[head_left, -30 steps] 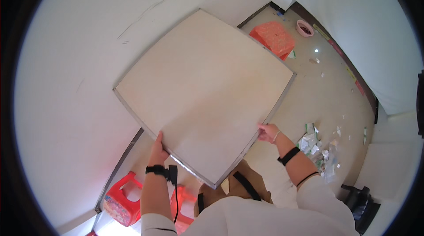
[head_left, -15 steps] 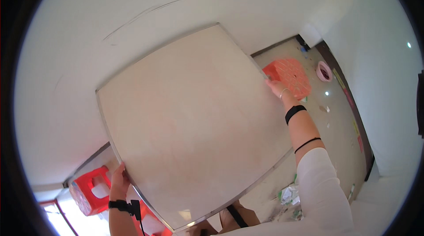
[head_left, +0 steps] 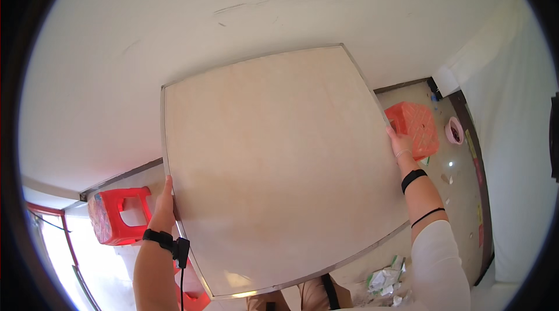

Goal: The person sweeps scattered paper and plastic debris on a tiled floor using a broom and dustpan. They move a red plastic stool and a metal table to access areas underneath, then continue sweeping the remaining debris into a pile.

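Two hands carry one big square beige panel [head_left: 273, 165] with a thin metal edge, and it has swung since the earlier pictures: a second ago a corner pointed up the picture and both hands sat close together at its near corner, while now it lies squarer, its flat top edge along the white wall [head_left: 174, 37], and the hands have spread to opposite sides. That wider hold looks steadier for so large a sheet, I judge. The left hand [head_left: 165, 206], with a black wrist strap, has its grip closed over the panel's left edge low down, fingers wrapped behind and out of sight. The right hand [head_left: 399, 142] presses its grip against the right edge higher up, fingers curled on the rim. Just outside the left grip stands a red stool [head_left: 113, 215]; just beyond the right grip lies an orange crate [head_left: 418, 127] on the floor [head_left: 451, 194], now half hidden by the panel. Paper scraps [head_left: 384, 281] lie below the right forearm.
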`<state>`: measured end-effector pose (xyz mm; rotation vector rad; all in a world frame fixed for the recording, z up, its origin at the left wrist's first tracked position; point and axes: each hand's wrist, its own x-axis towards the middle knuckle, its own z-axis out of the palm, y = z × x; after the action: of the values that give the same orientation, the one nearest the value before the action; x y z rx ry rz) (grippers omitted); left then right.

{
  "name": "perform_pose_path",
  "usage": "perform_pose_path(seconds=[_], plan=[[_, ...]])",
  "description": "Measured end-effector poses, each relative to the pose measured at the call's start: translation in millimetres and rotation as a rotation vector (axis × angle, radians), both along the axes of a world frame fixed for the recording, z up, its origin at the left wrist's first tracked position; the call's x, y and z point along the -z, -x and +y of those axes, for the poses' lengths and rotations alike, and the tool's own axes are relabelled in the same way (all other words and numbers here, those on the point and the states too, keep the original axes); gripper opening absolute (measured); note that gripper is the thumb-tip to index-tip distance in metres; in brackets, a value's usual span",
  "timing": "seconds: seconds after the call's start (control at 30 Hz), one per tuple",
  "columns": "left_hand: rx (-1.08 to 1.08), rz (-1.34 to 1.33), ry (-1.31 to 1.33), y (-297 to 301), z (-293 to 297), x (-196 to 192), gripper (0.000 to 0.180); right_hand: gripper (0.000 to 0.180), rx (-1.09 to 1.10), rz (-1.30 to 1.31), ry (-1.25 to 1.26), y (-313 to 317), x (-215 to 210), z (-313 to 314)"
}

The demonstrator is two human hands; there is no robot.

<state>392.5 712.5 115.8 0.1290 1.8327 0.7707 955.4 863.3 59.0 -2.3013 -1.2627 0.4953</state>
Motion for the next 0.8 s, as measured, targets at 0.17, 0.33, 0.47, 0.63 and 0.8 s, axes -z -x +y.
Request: perform_pose_path(seconds=[0.17, 0.33, 0.47, 0.63, 0.8], plan=[[-0.179, -0.032, -0.034, -18.5, 4.0, -9.1, 0.051, 0.049, -0.034, 0.034, 0.024, 1.2, -21.0, 9.6], [-0.343, -0.076, -0.1, -36.0, 12.0, -15.7, 0.049, 0.047, -0.018, 0.043, 0.009, -9.6, -20.0, 18.5], [-0.298, -0.053, -0.087, -28.9, 8.4, -15.8, 0.05, 0.047, -0.04, 0.047, 0.041, -19.8, -11.8, 19.8], [-0.262, 0.021, -0.088, -16.3, -1.1, -11.8, 0.055, 0.049, 0.0, 0.2, 0.035, -11.9, -25.9, 19.5], [-0.28, -0.036, -0.203, -22.7, 0.5, -14.2, 0.05, 0.049, 0.02, 0.254, 0.12, -13.9, -7.8, 26.9]])
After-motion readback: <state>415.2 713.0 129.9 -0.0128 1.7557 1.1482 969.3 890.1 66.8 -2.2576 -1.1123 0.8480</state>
